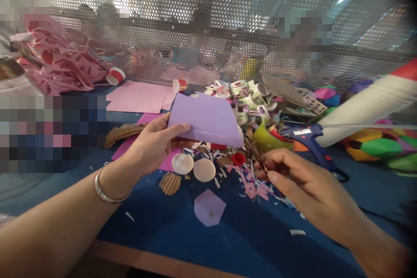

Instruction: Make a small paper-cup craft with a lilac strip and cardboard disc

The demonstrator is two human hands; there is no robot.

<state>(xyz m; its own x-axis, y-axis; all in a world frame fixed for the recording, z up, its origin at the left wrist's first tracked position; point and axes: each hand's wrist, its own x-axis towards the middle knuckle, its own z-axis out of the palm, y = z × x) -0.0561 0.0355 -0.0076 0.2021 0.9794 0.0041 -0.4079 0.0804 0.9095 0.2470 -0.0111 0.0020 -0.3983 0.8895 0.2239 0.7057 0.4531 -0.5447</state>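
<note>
Purple sheet [205,117] in left hand [156,141], fingers in a pinch, some hidden; indistinct dark tool [258,154] likewise in right hand [306,184].

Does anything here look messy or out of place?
Yes: paper scraps lie strewn on the table beside the right hand, like litter, and a red cup lies tipped on its side by the pink heap instead of standing. The purple paper in the left hand shows no obvious damage.

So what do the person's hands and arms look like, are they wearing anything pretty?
The left hand has a shiny, silver-coloured, rounded bangle at its wrist. The right hand shows no bracelet. Neither hand wears a glove, and no sleeves show.
</note>
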